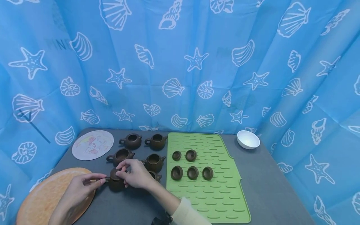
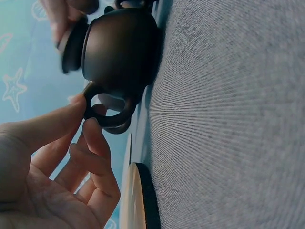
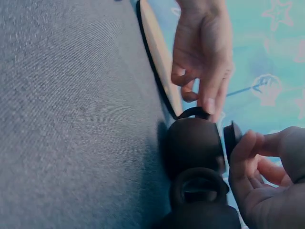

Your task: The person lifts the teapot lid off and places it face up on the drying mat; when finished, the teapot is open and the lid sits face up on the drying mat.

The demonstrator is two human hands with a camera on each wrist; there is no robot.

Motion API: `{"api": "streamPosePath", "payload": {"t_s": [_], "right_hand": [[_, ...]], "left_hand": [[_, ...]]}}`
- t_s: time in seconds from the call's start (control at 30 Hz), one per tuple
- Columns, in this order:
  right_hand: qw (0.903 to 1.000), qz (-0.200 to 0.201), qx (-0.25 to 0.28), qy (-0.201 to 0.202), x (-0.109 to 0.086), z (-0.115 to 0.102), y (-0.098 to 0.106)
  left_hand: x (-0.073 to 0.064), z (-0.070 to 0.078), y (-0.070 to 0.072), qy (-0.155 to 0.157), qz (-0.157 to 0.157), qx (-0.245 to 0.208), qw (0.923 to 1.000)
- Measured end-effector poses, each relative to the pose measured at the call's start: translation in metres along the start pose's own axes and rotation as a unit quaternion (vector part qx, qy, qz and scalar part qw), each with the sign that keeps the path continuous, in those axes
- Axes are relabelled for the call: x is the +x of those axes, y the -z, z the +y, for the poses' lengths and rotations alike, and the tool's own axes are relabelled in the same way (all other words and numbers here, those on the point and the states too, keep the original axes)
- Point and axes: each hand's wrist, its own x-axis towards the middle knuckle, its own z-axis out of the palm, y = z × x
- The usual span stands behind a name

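Note:
A small dark brown teapot stands on the grey tabletop at the front left. My left hand pinches its ring-shaped handle between thumb and fingertips. Over the mouth, my right hand holds a dark lid by its knob; in both wrist views a gap shows between lid and body. Just right of this pot is another teapot, partly hidden behind the right hand. Farther back are more lidless teapots in two columns.
On a green ribbed mat to the right lie several dark lids. At the back right stands a white bowl. A round orange-brown mat and a white printed disc lie at left; a blue shell-patterned curtain surrounds the table.

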Motion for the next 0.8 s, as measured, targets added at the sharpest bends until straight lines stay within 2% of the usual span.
{"api": "streamPosePath", "payload": {"t_s": [0.17, 0.37, 0.53, 0.63, 0.8], "right_hand": [[0.9990, 0.024, 0.022, 0.029, -0.013, -0.003, 0.015], [0.9962, 0.047, -0.014, 0.072, -0.034, -0.001, 0.046], [0.9936, 0.061, -0.019, 0.093, -0.050, 0.007, 0.076], [0.9928, 0.072, -0.019, 0.094, -0.058, 0.012, 0.097], [0.9936, 0.092, -0.020, 0.063, -0.073, 0.023, 0.130]], "left_hand": [[-0.002, -0.001, -0.001, -0.007, 0.003, 0.004, 1.0000], [-0.002, -0.001, -0.001, -0.008, 0.003, -0.001, 1.0000], [-0.002, 0.000, -0.001, -0.004, -0.004, -0.005, 1.0000], [-0.001, 0.000, -0.001, 0.002, -0.002, -0.008, 1.0000], [0.001, -0.001, -0.002, 0.003, 0.001, -0.007, 1.0000]]}}
